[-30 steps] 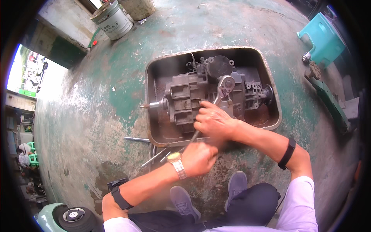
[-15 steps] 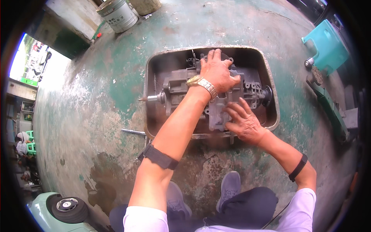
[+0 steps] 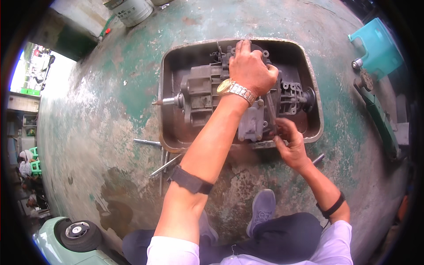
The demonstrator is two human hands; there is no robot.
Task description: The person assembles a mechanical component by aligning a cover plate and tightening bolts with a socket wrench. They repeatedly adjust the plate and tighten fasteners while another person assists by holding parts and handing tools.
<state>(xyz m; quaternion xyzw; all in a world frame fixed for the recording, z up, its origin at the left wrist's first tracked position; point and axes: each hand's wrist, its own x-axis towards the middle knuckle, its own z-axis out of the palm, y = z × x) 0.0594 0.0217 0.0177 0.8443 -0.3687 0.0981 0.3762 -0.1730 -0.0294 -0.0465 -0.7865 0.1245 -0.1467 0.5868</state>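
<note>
A grey metal gearbox (image 3: pixel 201 95) lies inside a deep, dark metal tray (image 3: pixel 170 142) on the floor. Its shaft (image 3: pixel 167 101) points left over the tray's rim, and a round flange (image 3: pixel 309 99) sits at its right end. My left hand (image 3: pixel 251 70), with a watch at the wrist, is closed over the far side of the casing, fingers bent over the top. On the near right side my right hand (image 3: pixel 291 143) curls its fingers and thumb about the casing's edge, beside a pale cover plate (image 3: pixel 251 123). Its fingertips are partly blurred.
Metal rod tools (image 3: pixel 165 165) lie by the tray's near left corner. Another bar (image 3: pixel 318 159) shows beside my right wrist. A turquoise stool (image 3: pixel 377 48) and a green jack-like tool (image 3: pixel 377 119) stand at right. A white bucket (image 3: pixel 130 11) is at the far left.
My right hand has gone from spread fingers on the casing to a curled hold at its near right edge. The gearbox looks turned, showing more cover plate. My left hand stays on top.
</note>
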